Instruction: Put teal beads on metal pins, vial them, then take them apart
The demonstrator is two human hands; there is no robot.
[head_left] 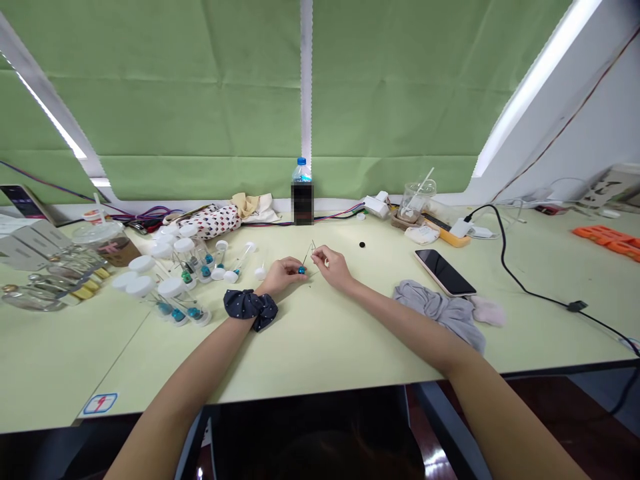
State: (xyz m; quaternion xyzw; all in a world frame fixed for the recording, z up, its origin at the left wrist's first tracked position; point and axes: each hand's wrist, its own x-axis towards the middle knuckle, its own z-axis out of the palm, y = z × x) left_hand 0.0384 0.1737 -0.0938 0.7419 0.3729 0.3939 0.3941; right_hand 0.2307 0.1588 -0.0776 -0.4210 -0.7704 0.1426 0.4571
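Near the middle of the table, my left hand pinches a small shiny blue ball between thumb and fingers. A thin dark stem rises from the ball. My right hand is closed close beside it, fingertips pinched on a thin wire-like piece that stands up above them. Whether this piece touches the stem I cannot tell. A tiny dark bit lies on the table just below the hands. A dark dotted scrunchie is around my left wrist.
Several clear tubes with white lids and blue or green balls stand left. Behind them are a lidded drink cup and glass bottles. A black disc, phone, grey cloth and black cable lie right.
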